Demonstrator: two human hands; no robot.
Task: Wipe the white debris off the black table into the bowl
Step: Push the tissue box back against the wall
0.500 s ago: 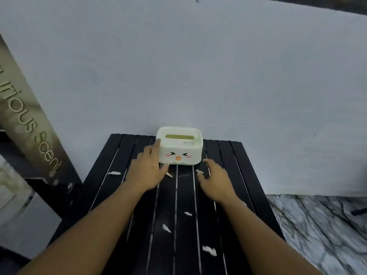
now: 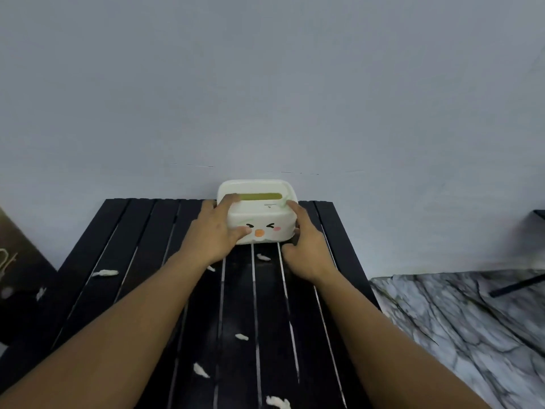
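Note:
A white box with a cartoon face and a green slot on top [image 2: 265, 219] stands at the far edge of the black slatted table [image 2: 141, 261], against the wall. My left hand [image 2: 215, 234] grips its left side, thumb across the front. My right hand [image 2: 303, 246] grips its right side. Several bits of white debris lie on the slats: one at the left [image 2: 104, 273], one just in front of the box [image 2: 263, 257], and others nearer to me [image 2: 241, 337] [image 2: 200, 370] [image 2: 278, 402]. No bowl is in view.
A grey wall [image 2: 265, 84] rises right behind the table. A marbled floor [image 2: 472, 320] lies to the right, with a dark bar on it [image 2: 519, 286]. A brown board [image 2: 17, 270] leans at the left.
Both hands have moved forward from the table surface and closed on the sides of the white box. The view has shifted slightly to the left.

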